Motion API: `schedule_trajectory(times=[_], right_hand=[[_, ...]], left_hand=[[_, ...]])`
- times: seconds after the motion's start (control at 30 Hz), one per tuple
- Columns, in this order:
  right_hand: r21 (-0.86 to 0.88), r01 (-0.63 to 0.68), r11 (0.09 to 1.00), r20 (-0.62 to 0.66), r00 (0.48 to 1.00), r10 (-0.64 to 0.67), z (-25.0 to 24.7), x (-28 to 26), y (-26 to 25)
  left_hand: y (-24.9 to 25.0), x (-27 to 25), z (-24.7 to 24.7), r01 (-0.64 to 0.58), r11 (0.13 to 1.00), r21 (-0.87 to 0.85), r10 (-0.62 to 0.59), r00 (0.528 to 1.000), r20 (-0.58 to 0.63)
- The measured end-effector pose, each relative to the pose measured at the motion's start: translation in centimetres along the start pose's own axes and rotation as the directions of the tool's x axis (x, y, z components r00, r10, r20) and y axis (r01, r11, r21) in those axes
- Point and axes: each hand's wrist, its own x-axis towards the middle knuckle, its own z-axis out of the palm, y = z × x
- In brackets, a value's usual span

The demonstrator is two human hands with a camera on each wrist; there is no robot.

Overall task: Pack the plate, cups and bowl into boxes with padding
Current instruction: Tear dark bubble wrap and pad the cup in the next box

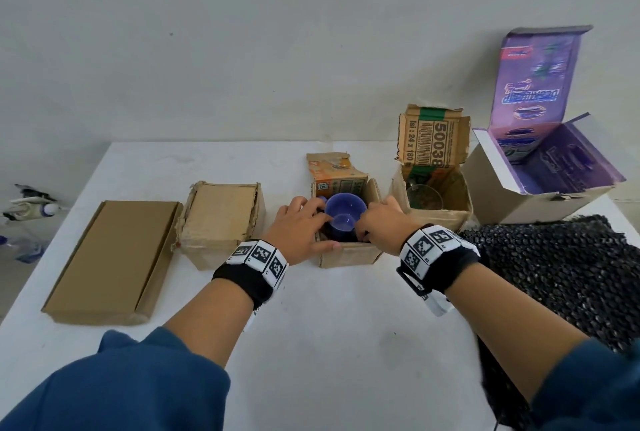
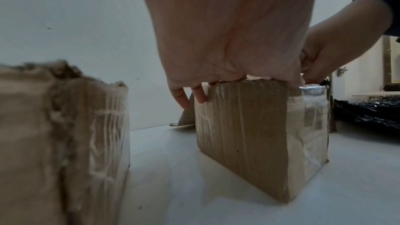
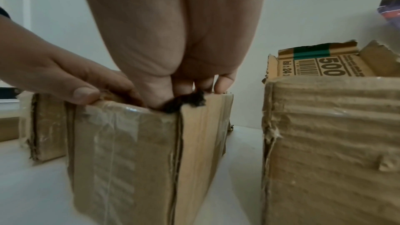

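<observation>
Cardboard is most of what the white table point(image 1: 311, 326) carries, and nearest the person the packing is in mid-step: both hands reach into the small open box point(image 1: 349, 252) at the middle. The left hand point(image 1: 299, 222) drapes over its left rim with the thumb on the front edge, and the right hand point(image 1: 381, 222) dips its fingers inside at the right corner, where the right wrist view shows a tuft of dark padding point(image 3: 188, 100) at the rim. Whether either hand actually pinches that padding I cannot tell. Inside sits a blue cup point(image 1: 344, 214), upright and mouth up, so it is placed but not yet covered. To the left, a flat carton point(image 1: 114, 257) and a squat box point(image 1: 221, 219) lie closed, contents unseen. To the right a sheet of black bubble padding point(image 1: 561, 274) waits. Farther back, another open box point(image 1: 433, 195) holds what looks like a clear glass point(image 1: 424, 196), and a purple carton point(image 1: 543, 174) stands open, apparently unfilled. Covering and closing look to remain.
</observation>
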Motion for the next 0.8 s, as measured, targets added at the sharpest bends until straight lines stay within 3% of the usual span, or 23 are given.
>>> schedule_trajectory(times=[0.17,0.3,0.37,0.43,0.53,0.63,0.7,0.8], right_hand=[[-0.006,0.027,1.000,0.042,0.999,-0.027,0.5,0.1,0.4],[0.259,0.041,0.965,-0.008,0.999,-0.040,0.3,-1.1,1.8],[0.533,0.061,0.844,-0.110,0.994,-0.001,-0.6,-3.0,2.6],[0.717,0.069,0.694,-0.210,0.970,0.120,-1.2,-5.6,3.8],[0.803,0.090,0.590,-0.282,0.928,0.242,-0.7,-9.9,7.1],[0.850,0.005,0.526,-0.214,0.917,0.336,1.0,-14.4,11.5],[0.872,-0.099,0.479,-0.142,0.886,0.442,2.8,-17.2,14.1],[0.823,-0.336,0.459,0.009,0.815,0.580,6.2,-20.8,17.1]], left_hand=[[0.1,0.1,-0.1,0.002,1.000,-0.003,-0.002,1.000,0.009],[0.3,0.0,-0.6,0.014,1.000,-0.026,-0.013,0.999,0.035],[0.8,-0.1,-1.3,0.034,0.999,-0.039,-0.033,0.999,0.038],[2.0,0.0,-1.9,0.062,0.996,-0.063,-0.062,0.998,-0.007],[5.6,0.6,-2.4,0.098,0.983,-0.154,-0.132,0.964,-0.230],[11.0,2.2,-2.7,0.001,0.952,-0.305,-0.106,0.939,-0.327],[15.1,3.4,-2.7,-0.096,0.910,-0.404,-0.011,0.967,-0.254],[21.1,5.1,-1.8,-0.118,0.856,-0.503,0.100,0.993,-0.062]])
